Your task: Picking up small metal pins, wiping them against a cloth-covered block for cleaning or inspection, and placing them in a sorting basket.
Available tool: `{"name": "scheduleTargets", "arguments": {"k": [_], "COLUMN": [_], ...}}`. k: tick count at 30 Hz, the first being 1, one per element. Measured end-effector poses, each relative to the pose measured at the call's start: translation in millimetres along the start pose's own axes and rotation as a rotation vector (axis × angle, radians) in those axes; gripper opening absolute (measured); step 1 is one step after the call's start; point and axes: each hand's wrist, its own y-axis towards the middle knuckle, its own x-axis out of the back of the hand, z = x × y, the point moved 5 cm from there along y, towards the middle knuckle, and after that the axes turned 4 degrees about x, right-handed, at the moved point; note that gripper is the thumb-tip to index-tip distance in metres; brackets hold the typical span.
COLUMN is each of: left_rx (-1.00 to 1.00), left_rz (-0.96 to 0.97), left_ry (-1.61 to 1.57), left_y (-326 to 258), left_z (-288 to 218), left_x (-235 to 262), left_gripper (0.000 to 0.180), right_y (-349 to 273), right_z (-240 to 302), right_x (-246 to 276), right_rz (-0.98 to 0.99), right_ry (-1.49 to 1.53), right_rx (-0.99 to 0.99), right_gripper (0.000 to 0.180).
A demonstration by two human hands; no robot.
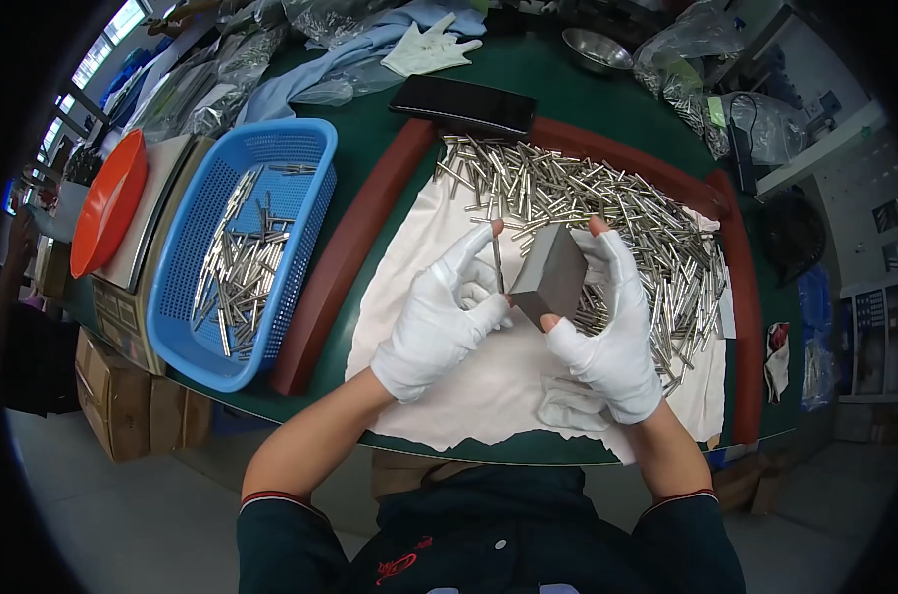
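Note:
White gloves with bare fingertips cover both hands. My left hand (439, 322) is closed on a thin metal pin (498, 252), held nearly upright between the fingers. Close beside it, my right hand (612, 342) grips a dark grey rectangular block (551, 272), thumb on the near side and fingers on the far side. The pin is right at the block's left face; whether they touch I cannot tell. Behind and right of the hands, a heap of loose metal pins (657, 233) lies on a pale cloth (449, 406). A crumpled white glove or rag (571, 404) lies under my right wrist.
A red-brown wooden frame (355, 262) borders the cloth on three sides, with a black phone (464, 105) at its far corner. Left stands a blue basket (310, 213) holding more pins, beside a scale with an orange dish (110, 203). A metal bowl (598, 49) sits far back.

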Motion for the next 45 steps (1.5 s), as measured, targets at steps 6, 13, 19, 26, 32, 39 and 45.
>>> {"name": "scheduleTargets", "arguments": {"k": [6,13,19,26,32,39,45], "left_rx": [-0.169,-0.324,-0.558,-0.77,-0.773,-0.695,-0.718], "left_rz": [-0.024,-0.066,-0.15,-0.216,-0.185,-0.169,-0.159], "left_ry": [0.288,0.234,0.448,0.608,0.548,0.47,0.496], "left_y": [-2,-5,-11,-17,-17,-18,-18], "left_z": [3,7,-1,-9,-13,-12,-9], "left_x": [2,2,0,1,-1,-1,-1], "left_gripper": [0.071,0.074,0.075,0.066,0.063,0.059,0.059], "right_y": [1,1,0,1,1,2,5], "right_z": [4,7,13,7,4,6,9], "right_x": [-2,-6,-7,-7,-4,-2,1], "right_rz": [0.095,0.116,0.117,0.085,0.074,0.048,0.028], "right_ry": [-0.097,-0.053,-0.026,-0.043,-0.077,-0.11,-0.176], "right_rx": [0.117,0.11,0.106,0.051,0.059,0.113,0.136], "right_gripper": [0.071,0.062,0.062,0.063,0.062,0.063,0.061]}}
